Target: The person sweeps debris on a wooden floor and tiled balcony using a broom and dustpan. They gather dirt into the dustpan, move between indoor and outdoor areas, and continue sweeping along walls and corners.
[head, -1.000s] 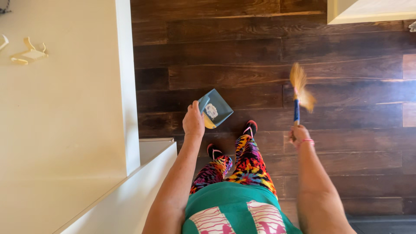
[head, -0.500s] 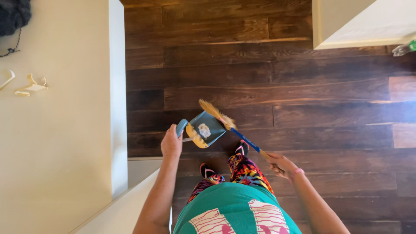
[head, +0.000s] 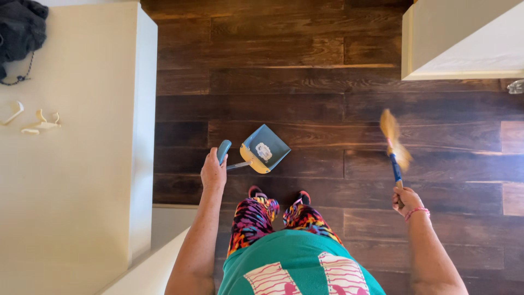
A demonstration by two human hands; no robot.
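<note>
Leftmost, a cream-coloured bench (head: 71,180) ran down the side of the view, and on it lay a crumpled dark grey cloth with a thin cord (head: 21,34) in the far corner and, nearer, a few small pale curved scraps (head: 39,121) well apart from the cloth. Just past the bench edge, the person's left hand (head: 213,172) was held out over the dark brown wooden plank floor (head: 305,60), its fingers (head: 208,161) curled shut around the blue-grey handle of a small blue-grey plastic dustpan with a yellow lip (head: 266,149). The dustpan was held up in the air, tilted, with its open mouth turned toward the person, and a small whitish clump of debris (head: 263,151) sat inside the pan near the lip. Below it, the person's legs in bright multicoloured patterned leggings (head: 256,216) and a teal shirt with pink and white print (head: 295,265) filled the lower middle, feet planted on the floor. Further right, the right hand (head: 406,199), with a pink band at the wrist, had its fingers (head: 399,203) closed tight about the blue handle of a small hand brush with tan bristles (head: 395,143), which pointed up and away from the body, blurred, and well apart from the dustpan. At the far upper right stood the corner of a pale cream cabinet (head: 464,41).
</note>
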